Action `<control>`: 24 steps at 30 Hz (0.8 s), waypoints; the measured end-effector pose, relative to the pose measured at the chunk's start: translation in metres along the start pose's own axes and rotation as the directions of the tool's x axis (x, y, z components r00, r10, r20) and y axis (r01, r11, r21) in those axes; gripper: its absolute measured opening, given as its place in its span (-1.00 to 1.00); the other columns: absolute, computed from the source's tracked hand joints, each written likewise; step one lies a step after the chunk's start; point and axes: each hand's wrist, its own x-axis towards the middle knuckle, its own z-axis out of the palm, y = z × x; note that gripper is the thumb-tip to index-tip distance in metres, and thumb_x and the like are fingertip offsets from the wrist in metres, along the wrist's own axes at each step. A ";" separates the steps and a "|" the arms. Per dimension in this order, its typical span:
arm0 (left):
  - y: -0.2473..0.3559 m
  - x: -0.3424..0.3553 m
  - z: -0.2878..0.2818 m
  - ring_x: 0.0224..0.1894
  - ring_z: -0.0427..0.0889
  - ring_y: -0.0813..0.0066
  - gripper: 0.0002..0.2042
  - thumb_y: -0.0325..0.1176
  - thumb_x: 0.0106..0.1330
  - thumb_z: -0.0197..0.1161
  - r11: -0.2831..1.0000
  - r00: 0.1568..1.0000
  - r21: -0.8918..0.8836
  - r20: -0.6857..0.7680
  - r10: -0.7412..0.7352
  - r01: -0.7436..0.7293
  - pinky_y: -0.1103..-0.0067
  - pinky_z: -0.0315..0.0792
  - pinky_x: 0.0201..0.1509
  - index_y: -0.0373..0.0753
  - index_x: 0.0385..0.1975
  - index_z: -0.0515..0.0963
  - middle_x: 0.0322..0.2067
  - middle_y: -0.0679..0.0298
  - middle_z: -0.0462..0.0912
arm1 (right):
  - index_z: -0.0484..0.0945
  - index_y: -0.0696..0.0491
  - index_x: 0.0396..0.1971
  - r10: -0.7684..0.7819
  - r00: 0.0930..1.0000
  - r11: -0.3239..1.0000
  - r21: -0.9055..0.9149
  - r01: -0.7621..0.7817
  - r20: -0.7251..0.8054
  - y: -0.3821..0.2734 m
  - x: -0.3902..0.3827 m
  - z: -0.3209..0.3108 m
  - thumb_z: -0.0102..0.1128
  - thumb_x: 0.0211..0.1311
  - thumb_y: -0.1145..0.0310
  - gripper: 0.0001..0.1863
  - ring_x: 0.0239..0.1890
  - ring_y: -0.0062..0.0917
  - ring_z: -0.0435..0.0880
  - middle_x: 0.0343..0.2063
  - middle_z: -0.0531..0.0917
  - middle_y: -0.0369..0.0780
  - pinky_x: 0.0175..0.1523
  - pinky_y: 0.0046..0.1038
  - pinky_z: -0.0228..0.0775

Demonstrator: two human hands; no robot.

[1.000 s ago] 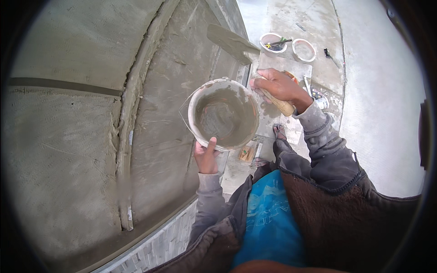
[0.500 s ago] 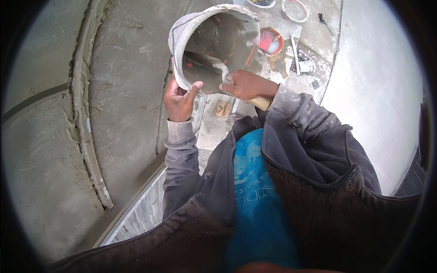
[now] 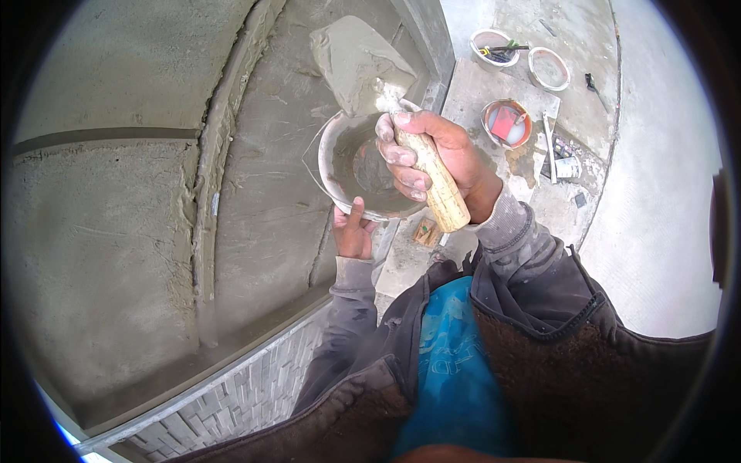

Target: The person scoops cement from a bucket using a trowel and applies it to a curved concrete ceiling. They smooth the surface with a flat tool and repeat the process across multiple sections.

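Trowel (image 3: pixel 356 68) overlaps bucket (image 3: pixel 330 164); orange pail (image 3: pixel 527 131) stands to right.

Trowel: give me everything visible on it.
The trowel has a broad blade coated in grey, wet-looking, mortar-like paste, a neck crusted with pale clots, and a thick, rounded, pale, wooden-looking handle with darker flecks. It's in the grip of the right hand, fingers wrapped around the handle near the neck. The blade points up and left in the view, overlapping the far rim of the bucket; whether they touch can't be told. The handle's butt points down and right.
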 end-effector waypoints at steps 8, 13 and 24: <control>-0.009 -0.099 -0.094 -0.16 0.70 0.45 -0.65 -0.37 0.38 0.31 0.998 0.999 0.049 -0.036 -0.026 0.028 0.51 0.69 -0.20 -0.24 0.09 0.42 -0.11 0.24 0.64 | 0.46 0.19 -0.30 -0.979 0.200 0.065 -0.872 0.485 0.038 0.078 0.100 0.105 0.12 0.36 0.30 -0.77 -0.57 -0.45 0.64 -0.59 0.59 -0.20 -0.42 -0.38 0.52; -0.018 -0.106 -0.110 -0.18 0.70 0.47 -0.65 -0.37 0.37 0.32 0.998 0.997 0.053 0.066 -0.046 0.043 0.55 0.68 -0.24 -0.24 0.09 0.42 -0.11 0.23 0.65 | 0.44 0.21 -0.33 -0.715 0.655 0.597 -0.701 0.390 -0.244 0.108 0.146 0.098 0.18 0.31 0.26 -0.72 -0.62 -0.50 0.58 -0.55 0.56 -0.22 -0.50 -0.37 0.50; 0.009 -0.107 -0.077 -0.14 0.65 0.51 -0.65 -0.47 0.31 0.37 0.986 0.985 0.115 0.135 0.107 -0.123 0.55 0.61 -0.13 -0.39 0.03 0.45 -0.09 0.18 0.64 | 0.62 0.17 -0.47 -0.149 0.843 -0.161 -0.829 -0.536 -0.517 0.080 -0.115 0.016 0.10 0.34 0.08 -0.58 -0.63 -0.46 0.61 -0.63 0.59 -0.17 -0.50 -0.38 0.43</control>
